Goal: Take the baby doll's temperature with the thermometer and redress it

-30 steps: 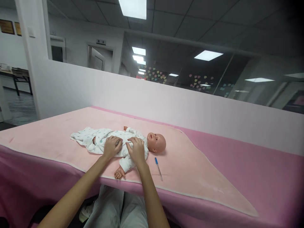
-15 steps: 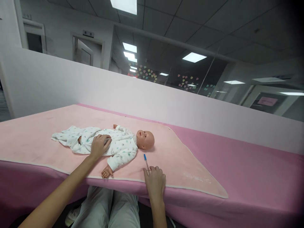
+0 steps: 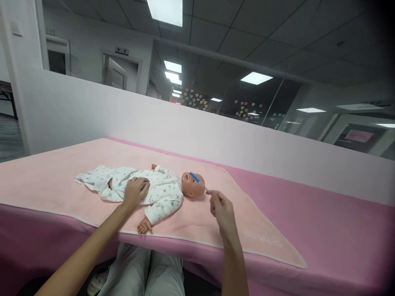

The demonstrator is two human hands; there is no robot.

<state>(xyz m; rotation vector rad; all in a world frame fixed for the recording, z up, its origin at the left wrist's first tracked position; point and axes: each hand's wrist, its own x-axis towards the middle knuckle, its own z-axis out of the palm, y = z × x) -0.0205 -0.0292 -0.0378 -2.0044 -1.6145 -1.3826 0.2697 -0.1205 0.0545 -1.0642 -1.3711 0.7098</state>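
Note:
A baby doll [image 3: 162,192] in a white patterned sleepsuit lies on its back on a light pink blanket [image 3: 58,181], head to the right. My left hand [image 3: 134,192] rests flat on the doll's belly, fingers spread. To the right of the doll's head, my right hand [image 3: 222,209] is raised and pinched on a thin stick with a blue end [image 3: 194,177]. That blue end is over the doll's forehead; whether it touches I cannot tell.
The blanket lies on a long table with a darker pink cover [image 3: 324,222]. A low white partition [image 3: 154,123] runs along the table's far side. My legs in light trousers [image 3: 145,271] show under the near edge.
My right hand left the doll's chest, took the blue-ended stick from the blanket and lifted it to the doll's forehead. My left hand stayed on the doll's belly.

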